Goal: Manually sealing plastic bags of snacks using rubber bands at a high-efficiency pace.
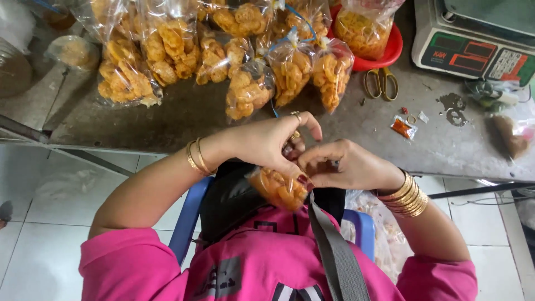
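Left grip: my left hand (267,142) is pinched shut on the top of the small clear plastic bag of orange fried snacks (280,188).
Right grip: my right hand (348,166) is closed on the same bag's neck, fingers touching the left hand's.
Bag: near me, over my lap, just short of the grey surface (184,114).
Far side: tied clear snack bags (167,50), yellow-handled scissors (381,82) to their right, a weighing scale (473,39) far right.

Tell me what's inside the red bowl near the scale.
The red bowl holds a clear bag of yellow-orange fried snacks. The bag covers the bowl's bottom, so anything beneath it is hidden.
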